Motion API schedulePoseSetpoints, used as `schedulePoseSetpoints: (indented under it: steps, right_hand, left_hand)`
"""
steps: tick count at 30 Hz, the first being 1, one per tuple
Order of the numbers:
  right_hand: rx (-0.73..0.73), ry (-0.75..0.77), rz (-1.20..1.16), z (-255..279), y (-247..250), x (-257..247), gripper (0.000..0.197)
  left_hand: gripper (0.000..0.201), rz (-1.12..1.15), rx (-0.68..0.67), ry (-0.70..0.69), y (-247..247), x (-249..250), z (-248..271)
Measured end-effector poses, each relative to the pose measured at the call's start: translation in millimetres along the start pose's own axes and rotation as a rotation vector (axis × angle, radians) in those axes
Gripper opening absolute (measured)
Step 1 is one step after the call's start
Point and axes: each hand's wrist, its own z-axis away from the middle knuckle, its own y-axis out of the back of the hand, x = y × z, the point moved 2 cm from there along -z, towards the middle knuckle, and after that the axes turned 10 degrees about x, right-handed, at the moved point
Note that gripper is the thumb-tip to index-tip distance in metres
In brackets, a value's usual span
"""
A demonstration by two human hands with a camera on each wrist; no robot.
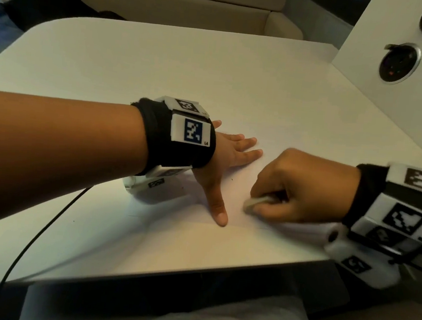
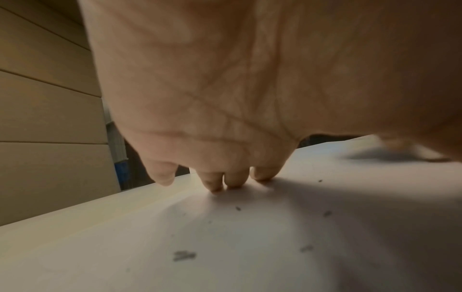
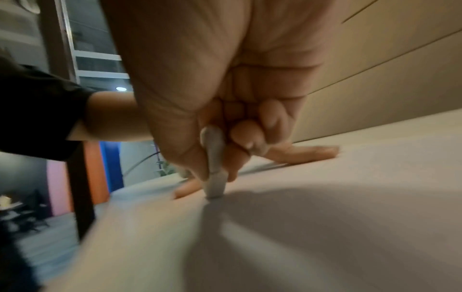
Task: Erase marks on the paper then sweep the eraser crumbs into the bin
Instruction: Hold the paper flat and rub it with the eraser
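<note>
A white sheet of paper (image 1: 243, 185) lies near the table's front right. My left hand (image 1: 233, 156) rests flat on it with fingers spread and the thumb (image 1: 219, 209) pointing toward me; its fingertips (image 2: 233, 182) press the sheet. My right hand (image 1: 302, 185) pinches a small grey-white eraser (image 1: 256, 203) between thumb and fingers, its tip touching the paper just right of my left thumb. In the right wrist view the eraser (image 3: 213, 166) stands on edge on the sheet. Dark eraser crumbs (image 2: 184, 255) lie scattered on the paper under my left palm.
A white box-like bin (image 1: 401, 66) with round openings stands at the table's back right. A black cable (image 1: 43, 232) runs off the front left edge of the white table (image 1: 136, 64). A beige bench lies beyond the far edge.
</note>
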Motion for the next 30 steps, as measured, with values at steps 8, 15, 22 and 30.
schedulePoseSetpoints:
  steps: [8, 15, 22, 30]
  right_hand:
    - [-0.027, -0.015, -0.076, 2, -3, -11, 0.040]
    - [0.037, -0.121, 0.014, -3, 7, 5, 0.040]
    - [0.045, -0.397, 0.003, 9, 28, 2, 0.041]
    - [-0.016, -0.560, 0.008, 16, 27, 21, 0.034]
  left_hand:
    - [0.140, 0.008, 0.002, 0.006, 0, 1, 1]
    - [0.139, -0.010, 0.007, 0.005, 0, 1, 2]
    - [0.140, -0.011, -0.008, 0.081, -1, -4, 5]
    - [0.131, -0.129, -0.032, 0.180, 2, -10, 20]
